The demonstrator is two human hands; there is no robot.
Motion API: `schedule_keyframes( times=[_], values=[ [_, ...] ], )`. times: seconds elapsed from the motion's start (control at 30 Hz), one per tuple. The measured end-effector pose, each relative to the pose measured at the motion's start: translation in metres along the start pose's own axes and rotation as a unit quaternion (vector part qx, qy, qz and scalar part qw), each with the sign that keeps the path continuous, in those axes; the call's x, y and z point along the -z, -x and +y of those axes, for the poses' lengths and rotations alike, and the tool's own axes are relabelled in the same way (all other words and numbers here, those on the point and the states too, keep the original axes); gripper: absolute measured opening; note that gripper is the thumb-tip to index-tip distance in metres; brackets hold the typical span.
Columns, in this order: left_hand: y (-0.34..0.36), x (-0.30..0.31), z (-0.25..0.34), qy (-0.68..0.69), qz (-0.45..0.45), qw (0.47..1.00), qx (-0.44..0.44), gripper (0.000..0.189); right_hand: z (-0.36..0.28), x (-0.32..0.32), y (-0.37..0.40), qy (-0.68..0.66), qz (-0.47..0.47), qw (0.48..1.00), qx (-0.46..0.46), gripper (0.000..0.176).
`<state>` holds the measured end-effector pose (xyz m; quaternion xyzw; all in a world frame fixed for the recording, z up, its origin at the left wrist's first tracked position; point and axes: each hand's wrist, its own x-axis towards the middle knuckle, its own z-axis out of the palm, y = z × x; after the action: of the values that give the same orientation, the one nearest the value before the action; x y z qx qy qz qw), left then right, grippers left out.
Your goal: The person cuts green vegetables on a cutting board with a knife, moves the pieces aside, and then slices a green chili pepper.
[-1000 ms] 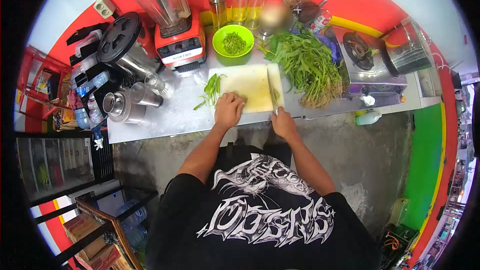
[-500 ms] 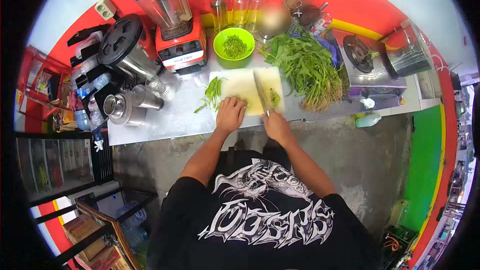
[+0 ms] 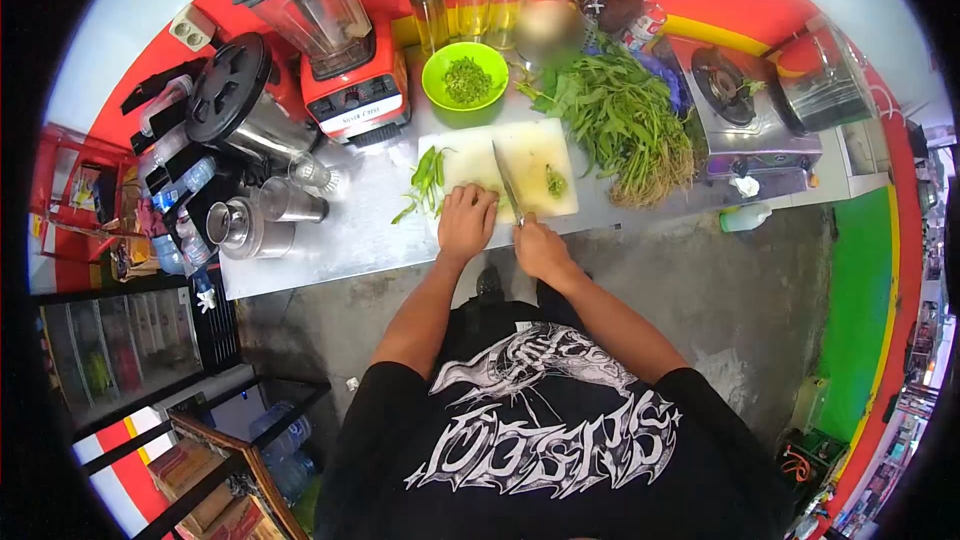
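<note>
On a white cutting board (image 3: 540, 140) lies a small heap of chopped greens (image 3: 555, 181), to the right of the knife. My right hand (image 3: 544, 249) is closed around the handle of a kitchen knife (image 3: 507, 180), whose blade points away from me over the board. My left hand (image 3: 467, 224) rests on the board's left front part with fingers curled down, just left of the blade. Whatever is under those fingertips is mostly hidden. Long green stems and leaves (image 3: 428, 176) lie along the board's left edge. Behind the board, a lime-green bowl (image 3: 467, 117) holds chopped greens.
A large bunch of rooted leafy greens (image 3: 625, 120) lies right of the board, beside a gas stove (image 3: 765, 145). At the left are a red blender (image 3: 355, 100) and metal shakers (image 3: 243, 228). Pump bottles (image 3: 428, 15) line the wall behind the steel counter (image 3: 350, 250).
The knife and my right hand have shifted left across the board, closer to my left hand. My left hand stays in about the same place on the board. The view has tilted slightly.
</note>
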<state>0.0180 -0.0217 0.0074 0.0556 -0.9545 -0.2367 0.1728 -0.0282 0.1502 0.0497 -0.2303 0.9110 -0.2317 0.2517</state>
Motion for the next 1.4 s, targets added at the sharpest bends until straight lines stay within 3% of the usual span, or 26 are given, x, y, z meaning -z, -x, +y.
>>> schedule_keyframes(
  times=[0.13,0.37,0.43,0.53,0.73,0.87,0.97,1.2,1.4],
  values=[
    [-0.003,0.001,0.003,0.007,0.043,0.999,-0.021,0.012,-0.003,-0.01,0.002,-0.008,0.014,1.0,-0.013,0.036],
    [-0.003,0.001,0.002,-0.002,0.027,1.0,-0.011,0.012,-0.013,-0.011,-0.003,0.007,-0.008,1.0,-0.028,0.033],
    [-0.004,0.003,0.003,0.003,0.019,1.0,-0.009,0.013,-0.017,-0.015,-0.003,-0.018,0.017,0.997,-0.075,0.028],
    [-0.003,0.003,0.003,0.001,0.011,1.0,-0.006,0.013,-0.015,-0.018,-0.012,-0.007,0.056,0.998,-0.016,0.027],
    [-0.004,0.001,0.001,0.006,0.031,0.999,-0.011,0.013,-0.027,0.007,-0.005,0.019,-0.021,0.999,-0.023,0.033],
    [-0.004,0.002,0.001,0.006,0.02,1.0,-0.005,0.012,-0.017,-0.015,-0.01,0.005,0.015,0.998,-0.059,0.034],
    [-0.002,0.0,0.0,-0.002,0.027,1.0,-0.017,0.011,-0.016,-0.007,-0.019,0.0,0.032,0.999,-0.015,0.036],
    [-0.003,0.002,0.0,-0.002,0.026,1.0,-0.004,0.014,-0.026,-0.007,-0.004,-0.01,-0.007,0.996,-0.087,0.035],
    [-0.002,0.002,0.001,-0.001,0.02,1.0,-0.005,0.015,-0.019,-0.006,-0.021,-0.002,0.019,1.0,-0.021,0.035]
  ],
)
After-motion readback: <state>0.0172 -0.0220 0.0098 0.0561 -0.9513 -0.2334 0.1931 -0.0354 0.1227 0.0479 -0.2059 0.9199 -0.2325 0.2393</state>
